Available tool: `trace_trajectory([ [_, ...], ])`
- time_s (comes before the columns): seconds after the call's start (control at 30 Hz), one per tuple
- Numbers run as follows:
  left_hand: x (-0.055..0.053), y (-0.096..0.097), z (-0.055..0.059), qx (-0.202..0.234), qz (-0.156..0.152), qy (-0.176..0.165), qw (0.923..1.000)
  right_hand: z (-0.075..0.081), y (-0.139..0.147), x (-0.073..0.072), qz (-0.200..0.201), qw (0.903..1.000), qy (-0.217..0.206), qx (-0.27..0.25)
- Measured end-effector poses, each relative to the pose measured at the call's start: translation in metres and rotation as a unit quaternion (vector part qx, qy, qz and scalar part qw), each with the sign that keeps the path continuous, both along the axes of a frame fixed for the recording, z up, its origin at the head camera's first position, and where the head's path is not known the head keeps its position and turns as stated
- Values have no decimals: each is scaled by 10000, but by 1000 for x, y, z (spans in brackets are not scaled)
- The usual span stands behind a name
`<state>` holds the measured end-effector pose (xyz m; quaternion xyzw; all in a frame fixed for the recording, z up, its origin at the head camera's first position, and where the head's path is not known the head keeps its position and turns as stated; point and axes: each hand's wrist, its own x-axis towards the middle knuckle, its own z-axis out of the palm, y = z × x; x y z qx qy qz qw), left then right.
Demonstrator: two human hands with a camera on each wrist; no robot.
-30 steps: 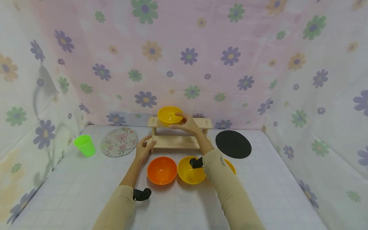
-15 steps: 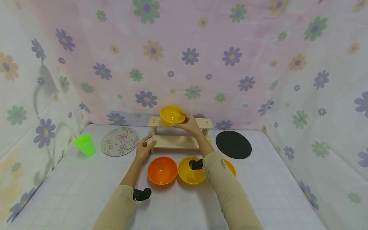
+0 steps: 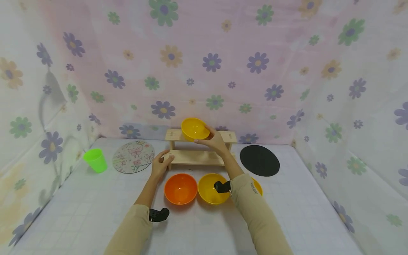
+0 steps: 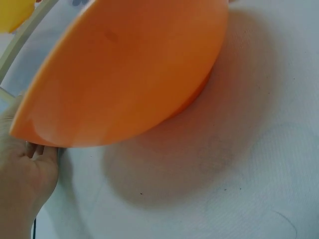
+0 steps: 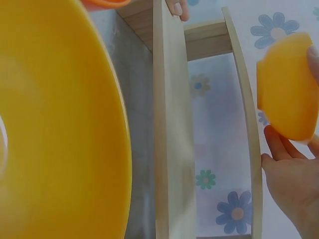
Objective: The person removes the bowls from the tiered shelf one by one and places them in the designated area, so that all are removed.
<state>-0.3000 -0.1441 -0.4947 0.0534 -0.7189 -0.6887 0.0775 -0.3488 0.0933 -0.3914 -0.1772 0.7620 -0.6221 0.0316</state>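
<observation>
My right hand (image 3: 215,141) holds a small yellow bowl (image 3: 193,128) by its right side, thumb in front and fingers behind. The bowl is at the top tier of a two-step wooden stand (image 3: 197,157), tilted slightly in the right wrist view, its base close by the upper board. My left hand (image 3: 160,165) grips the left end of the stand's lower board, with fingertips (image 5: 178,7) on the wood. In front of the stand sit a larger orange bowl (image 3: 180,188) and a larger yellow bowl (image 3: 213,189). Another yellow bowl (image 3: 257,186) is mostly hidden behind my right sleeve.
A bright green cup (image 3: 95,160) stands at the left. Beside it lies a round mat with butterfly drawings (image 3: 132,157). A round black mat (image 3: 259,160) lies right of the stand. Flower-printed cloth walls enclose the white table (image 3: 302,212) at the back and sides.
My right hand has moved the small yellow bowl a little to the right along the top tier. The left hand stays at the stand's lower board.
</observation>
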Motion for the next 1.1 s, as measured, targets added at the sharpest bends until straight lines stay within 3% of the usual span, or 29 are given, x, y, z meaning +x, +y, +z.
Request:
trace_trajectory([
  [0.33, 0, -1, -2, -79, -82, -91, 9999, -2, 36, 20, 285, 9993, 240, -90],
  [0.6, 0, 0, -1, 13, -99, -59, 9999, -4, 78, 42, 170, 9997, 27, 169],
  [0.87, -1, -2, -2, 1, -51, -52, 10000, -9, 118, 63, -189, 9965, 77, 807],
  [1.1, -1, 0, -2, -18, 6, -91, 10000, -16, 146, 78, -267, 9957, 217, 862],
])
